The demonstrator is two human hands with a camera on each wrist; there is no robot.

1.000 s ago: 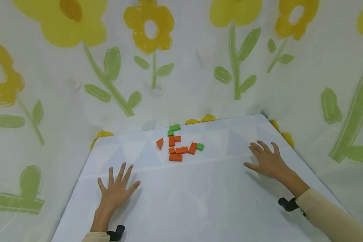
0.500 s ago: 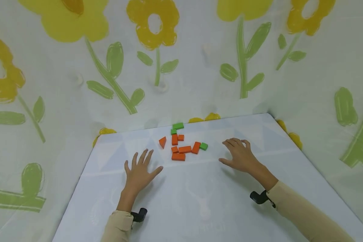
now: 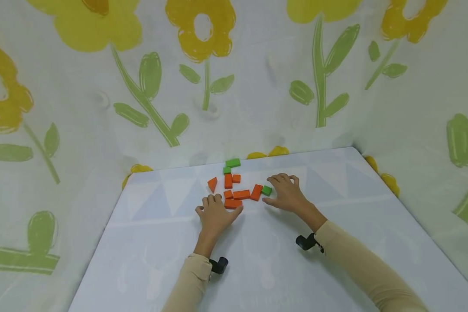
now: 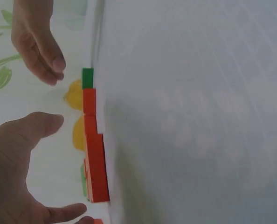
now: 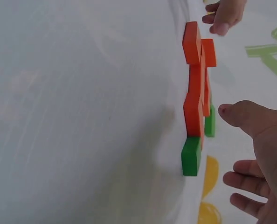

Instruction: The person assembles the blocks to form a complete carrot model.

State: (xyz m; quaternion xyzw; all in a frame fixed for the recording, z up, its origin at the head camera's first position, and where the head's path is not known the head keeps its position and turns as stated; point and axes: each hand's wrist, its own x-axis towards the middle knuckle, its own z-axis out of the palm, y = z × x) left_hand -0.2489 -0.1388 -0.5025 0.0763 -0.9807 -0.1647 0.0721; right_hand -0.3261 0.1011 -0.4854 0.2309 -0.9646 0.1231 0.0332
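Observation:
My left hand [image 3: 215,216] hovers with spread, slightly bent fingers at the near left of a cluster of blocks. Its thumb is by the front orange block [image 3: 233,203]; the left wrist view shows a gap between them. An orange triangular block [image 3: 212,184] lies beyond its fingertips. At the cluster's right end my right hand [image 3: 288,195] has its thumb and fingers apart beside a green cube [image 5: 191,156]. Nothing is in its grasp. Left of that cube lie a slanted orange block [image 3: 256,192], a long orange block [image 3: 242,194] and an orange cube [image 3: 228,194].
Behind them are another orange block [image 3: 228,181], a small orange cube [image 3: 236,178], a green cube [image 3: 227,170] and a green rectangular block [image 3: 232,163] near the back edge of the white table [image 3: 265,260]. A flower-printed curtain [image 3: 253,95] surrounds the table.
Both hands have moved inward to the blocks, the left one to the right and forward, the right one to the left. Their fingers have bent a little. The blocks keep their arrangement.

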